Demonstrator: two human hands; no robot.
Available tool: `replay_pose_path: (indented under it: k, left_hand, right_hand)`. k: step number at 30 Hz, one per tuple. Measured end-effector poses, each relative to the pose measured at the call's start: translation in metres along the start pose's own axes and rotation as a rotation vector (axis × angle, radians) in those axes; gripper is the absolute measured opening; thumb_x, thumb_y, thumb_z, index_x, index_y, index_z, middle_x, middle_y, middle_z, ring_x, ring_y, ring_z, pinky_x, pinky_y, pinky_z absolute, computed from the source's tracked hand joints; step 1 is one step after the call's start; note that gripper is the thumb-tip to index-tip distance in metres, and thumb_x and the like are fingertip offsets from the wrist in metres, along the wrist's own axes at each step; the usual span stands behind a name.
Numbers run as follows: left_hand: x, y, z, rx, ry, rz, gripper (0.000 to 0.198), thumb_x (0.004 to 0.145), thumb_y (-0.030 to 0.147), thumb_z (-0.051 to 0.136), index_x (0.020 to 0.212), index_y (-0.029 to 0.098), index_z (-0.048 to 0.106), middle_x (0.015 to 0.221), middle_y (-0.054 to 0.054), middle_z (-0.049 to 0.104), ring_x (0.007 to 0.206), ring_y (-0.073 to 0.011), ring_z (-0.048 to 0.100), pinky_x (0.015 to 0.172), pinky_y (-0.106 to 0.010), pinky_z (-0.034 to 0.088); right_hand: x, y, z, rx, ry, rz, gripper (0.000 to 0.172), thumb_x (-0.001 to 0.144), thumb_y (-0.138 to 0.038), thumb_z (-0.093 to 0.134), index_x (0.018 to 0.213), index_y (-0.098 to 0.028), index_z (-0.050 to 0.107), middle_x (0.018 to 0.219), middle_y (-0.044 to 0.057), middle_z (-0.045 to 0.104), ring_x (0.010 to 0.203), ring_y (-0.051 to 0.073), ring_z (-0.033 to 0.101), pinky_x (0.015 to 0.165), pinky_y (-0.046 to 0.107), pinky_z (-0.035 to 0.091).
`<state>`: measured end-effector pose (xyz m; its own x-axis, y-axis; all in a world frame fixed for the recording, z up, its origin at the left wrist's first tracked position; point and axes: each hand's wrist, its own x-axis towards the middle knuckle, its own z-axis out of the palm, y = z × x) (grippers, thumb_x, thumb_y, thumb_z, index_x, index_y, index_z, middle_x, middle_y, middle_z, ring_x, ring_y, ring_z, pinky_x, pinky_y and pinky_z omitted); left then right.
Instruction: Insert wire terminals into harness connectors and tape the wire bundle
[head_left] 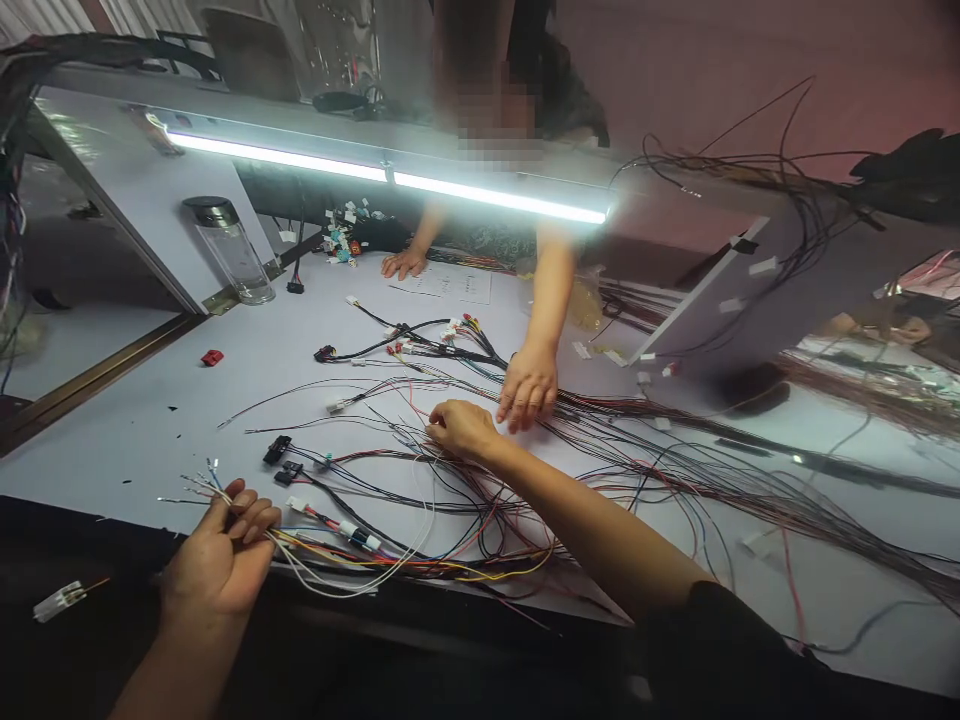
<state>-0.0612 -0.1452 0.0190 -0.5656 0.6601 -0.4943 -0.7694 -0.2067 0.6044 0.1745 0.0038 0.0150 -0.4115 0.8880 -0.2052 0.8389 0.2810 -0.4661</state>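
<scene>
My left hand (229,545) is closed around several thin wires (319,580), white, yellow and other colours, near the table's front edge. Their metal-tipped ends (201,484) stick out past my fingers. Farther right, my right hand (461,430) reaches over the wire bundles with fingers pinched together at some thin wires; which ones is hidden. Between my hands lie two black connectors (278,450) (288,472), a white connector (298,506) on red and black wires, and a white-and-black connector (358,536).
Opposite, a co-worker's hand (529,385) rests on the wires beside my right hand; the other hand (405,263) lies near a paper sheet (465,283). A glass bottle (232,250), a red connector (212,357) and a lit tube lamp (495,196) are around. Long wires (750,460) run right.
</scene>
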Motion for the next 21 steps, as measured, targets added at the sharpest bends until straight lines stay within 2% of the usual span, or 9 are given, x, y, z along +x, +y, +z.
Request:
replay_pose_path:
  k: [6,10,13,17,21]
  left_hand:
    - [0.0,-0.002,-0.005,0.004,0.0,-0.001,0.023,0.091,0.0,0.033,0.078,0.01,0.05,0.06,0.004,0.036,0.04,-0.0022,0.029,0.037,-0.014,0.027]
    - [0.001,-0.004,-0.003,0.024,-0.01,-0.003,0.024,0.091,0.001,0.033,0.077,0.011,0.049,0.061,0.004,0.035,0.041,-0.0024,0.028,0.038,-0.014,0.027]
    - [0.002,-0.006,0.0,0.05,-0.023,0.021,0.024,0.093,0.004,0.033,0.077,0.011,0.049,0.061,0.004,0.034,0.042,-0.0021,0.027,0.038,-0.013,0.028]
    - [0.004,-0.007,0.002,0.065,-0.037,0.015,0.024,0.093,0.004,0.032,0.078,0.011,0.049,0.062,0.004,0.035,0.042,-0.002,0.026,0.038,-0.013,0.028]
    - [0.004,-0.01,0.005,0.074,-0.05,0.008,0.023,0.094,0.006,0.032,0.079,0.01,0.048,0.062,0.004,0.034,0.042,-0.0016,0.025,0.038,-0.012,0.028]
  right_hand:
    - [0.002,-0.008,0.002,-0.131,-0.062,0.002,0.021,0.084,-0.026,0.053,0.095,-0.021,0.07,0.102,0.008,0.071,0.095,0.022,0.064,0.074,0.029,0.042]
    - [0.001,-0.002,0.002,-0.145,-0.057,0.01,0.026,0.09,-0.028,0.044,0.103,-0.02,0.065,0.103,0.009,0.07,0.095,0.022,0.064,0.074,0.029,0.041]
    - [-0.001,0.001,0.002,-0.135,-0.044,0.021,0.029,0.093,-0.031,0.039,0.109,-0.022,0.061,0.104,0.006,0.07,0.094,0.021,0.064,0.073,0.029,0.041]
    - [0.0,0.003,0.004,-0.12,-0.035,0.008,0.029,0.093,-0.033,0.039,0.113,-0.027,0.06,0.108,0.002,0.069,0.098,0.02,0.062,0.073,0.028,0.04]
    - [0.004,-0.001,0.005,-0.133,-0.049,-0.013,0.024,0.088,-0.029,0.047,0.104,-0.026,0.064,0.103,0.003,0.071,0.097,0.02,0.063,0.076,0.03,0.039]
